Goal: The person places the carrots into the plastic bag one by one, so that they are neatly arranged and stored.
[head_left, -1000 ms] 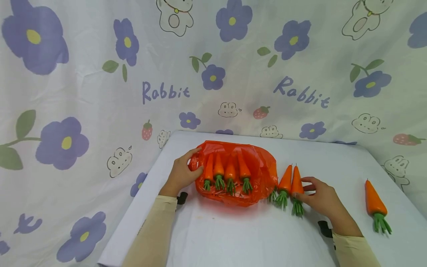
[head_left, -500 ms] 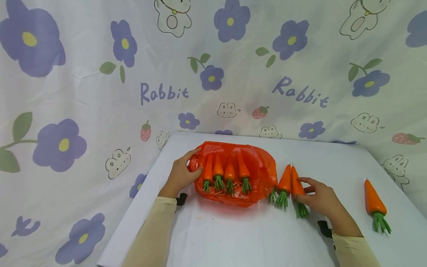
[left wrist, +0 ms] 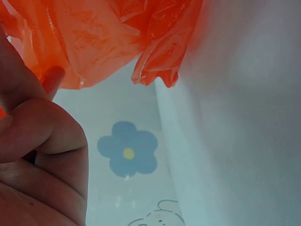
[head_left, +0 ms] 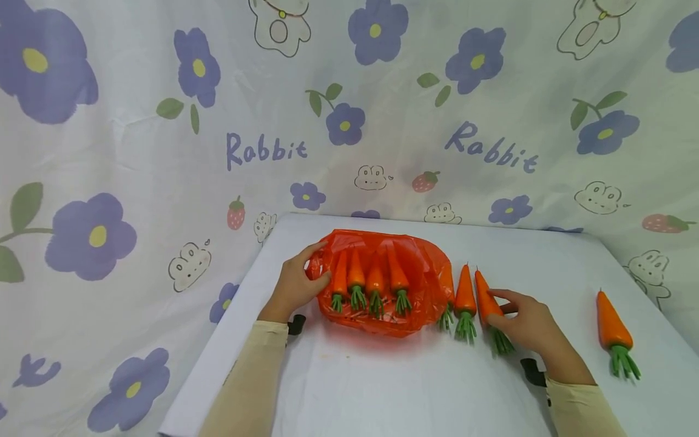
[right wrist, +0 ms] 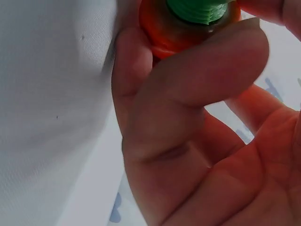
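Observation:
My left hand (head_left: 297, 285) grips the left edge of a red plastic bag (head_left: 420, 255), also visible as crumpled film (left wrist: 94, 42) in the left wrist view. Several orange carrots (head_left: 375, 276) with green tops lie side by side in the bag's mouth. My right hand (head_left: 530, 325) pinches a tilted carrot (head_left: 485, 298) between thumb and fingers; in the right wrist view its orange end (right wrist: 164, 33) shows between the fingers. Left of it stands apart another carrot (head_left: 465, 297), and one more (head_left: 446, 285) lies at the bag's right edge, partly covered.
A single carrot (head_left: 614, 328) lies at the right on the white table (head_left: 404, 388). Behind the table hangs a white curtain (head_left: 404, 145) printed with flowers and rabbits.
The pinched carrot has swung its green top to the right, and its tip has shifted slightly left. The carrot beside it now lies more upright, near the bag. My left hand stays on the bag.

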`<state>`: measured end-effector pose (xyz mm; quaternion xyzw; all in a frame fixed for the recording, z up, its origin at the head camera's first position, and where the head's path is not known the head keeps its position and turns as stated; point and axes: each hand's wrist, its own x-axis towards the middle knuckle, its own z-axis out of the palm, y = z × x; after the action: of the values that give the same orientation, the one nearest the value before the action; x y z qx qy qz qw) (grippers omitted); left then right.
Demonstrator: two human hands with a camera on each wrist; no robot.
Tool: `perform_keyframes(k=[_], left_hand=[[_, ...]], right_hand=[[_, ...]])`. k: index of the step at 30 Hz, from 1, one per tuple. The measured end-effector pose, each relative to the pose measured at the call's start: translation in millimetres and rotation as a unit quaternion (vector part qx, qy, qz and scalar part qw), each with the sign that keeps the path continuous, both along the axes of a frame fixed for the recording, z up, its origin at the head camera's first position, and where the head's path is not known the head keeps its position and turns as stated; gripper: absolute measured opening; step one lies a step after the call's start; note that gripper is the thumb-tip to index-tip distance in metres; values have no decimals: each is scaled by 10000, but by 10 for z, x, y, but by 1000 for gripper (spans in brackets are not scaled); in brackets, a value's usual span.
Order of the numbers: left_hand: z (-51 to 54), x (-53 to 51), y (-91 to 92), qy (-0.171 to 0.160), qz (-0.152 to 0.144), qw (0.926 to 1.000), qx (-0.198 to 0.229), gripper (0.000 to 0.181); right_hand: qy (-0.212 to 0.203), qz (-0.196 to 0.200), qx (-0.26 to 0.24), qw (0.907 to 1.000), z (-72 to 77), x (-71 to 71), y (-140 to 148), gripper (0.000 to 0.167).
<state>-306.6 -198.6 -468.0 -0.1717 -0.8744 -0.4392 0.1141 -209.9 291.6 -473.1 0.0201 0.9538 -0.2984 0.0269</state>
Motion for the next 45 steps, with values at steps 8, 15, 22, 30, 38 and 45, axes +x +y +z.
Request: perform_keyframes(k=[8, 15, 22, 30, 38, 45], left_hand=[[46, -12, -14, 119, 21, 9999, -23, 69], [58, -22, -8, 235, 14, 9997, -28, 68], [65, -36, 18, 206, -45, 9998, 2, 68], [-11, -26, 4, 157, 6, 9999, 18, 68], [-32, 9, -3, 138, -2, 9999, 96, 68], [-32, 4, 24, 98, 18, 9999, 55, 69]], right_hand=[[-145, -106, -532, 9984, 44, -34, 13, 72], [-245, -95, -1162, 9929, 81, -34, 47, 75], [-37, 14, -1801, 9836, 84, -5, 94, 80], [15, 187, -2637, 9644, 131, 50, 153, 76], [196, 834, -3229, 9426, 346, 92, 79, 67], [437, 1490, -3231, 9335, 600, 39, -103, 64]])
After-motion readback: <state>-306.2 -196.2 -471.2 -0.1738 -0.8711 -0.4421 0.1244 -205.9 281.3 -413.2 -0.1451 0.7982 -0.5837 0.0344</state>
